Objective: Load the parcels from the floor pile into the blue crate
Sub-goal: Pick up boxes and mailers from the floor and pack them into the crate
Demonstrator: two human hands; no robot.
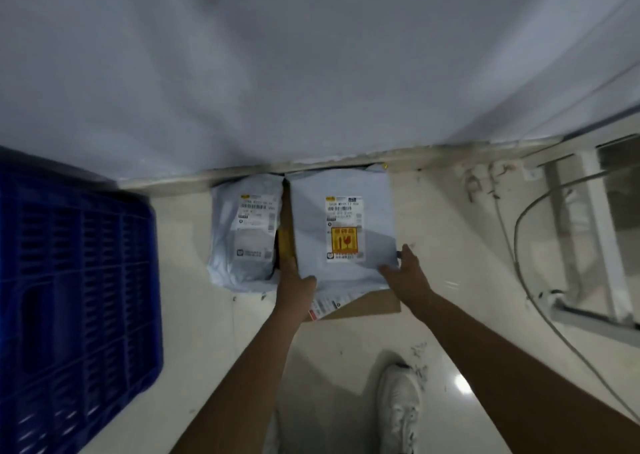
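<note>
Between both hands (pixel 296 282) (pixel 405 268) — grey parcel (pixel 343 225), gripped

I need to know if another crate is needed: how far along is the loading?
Nothing looks loaded: the visible part of the blue crate shows no parcels. In hand: the left hand and right hand grasp the grey parcel with the orange sticker. Left: the smaller grey parcel and the cardboard parcel underneath.

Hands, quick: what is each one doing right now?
Left hand: grips the left edge of the big grey parcel.
Right hand: grips that parcel's right corner.
</note>
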